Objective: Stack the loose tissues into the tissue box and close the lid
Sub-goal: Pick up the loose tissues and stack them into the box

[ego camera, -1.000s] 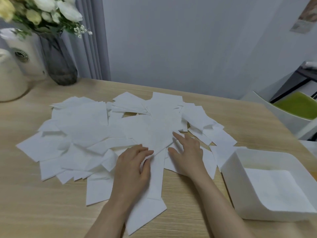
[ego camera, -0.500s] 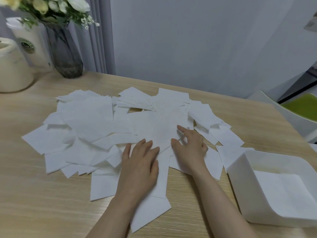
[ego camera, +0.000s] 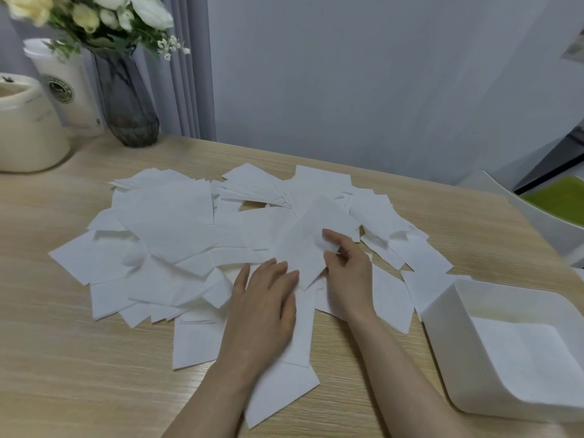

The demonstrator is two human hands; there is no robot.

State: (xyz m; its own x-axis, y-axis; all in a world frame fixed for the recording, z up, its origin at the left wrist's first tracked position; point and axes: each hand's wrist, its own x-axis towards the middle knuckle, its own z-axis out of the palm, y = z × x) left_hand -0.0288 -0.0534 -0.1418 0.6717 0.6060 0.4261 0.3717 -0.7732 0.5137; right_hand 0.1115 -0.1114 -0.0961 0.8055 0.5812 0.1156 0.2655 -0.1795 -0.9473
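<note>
Several loose white tissues (ego camera: 170, 235) lie spread in a wide heap across the wooden table (ego camera: 63, 358). My right hand (ego camera: 347, 273) pinches one tissue (ego camera: 311, 238) between thumb and fingers, and its far end is raised off the heap. My left hand (ego camera: 265, 308) rests flat, fingers straight, on the tissues just left of it. The open white tissue box (ego camera: 442, 314) stands at the right near the table's front, with a tissue lying flat inside (ego camera: 518, 352). No lid shows.
At the back left stand a dark glass vase with white flowers (ego camera: 126, 99), a white cup (ego camera: 69, 86) and a cream container (ego camera: 25, 134). A white chair with a green cushion (ego camera: 556, 200) sits beyond the table's right edge.
My right hand curled from lying on the heap to pinching one tissue and lifting it. My left hand flattened out on the tissues. The camera view shifted slightly left.
</note>
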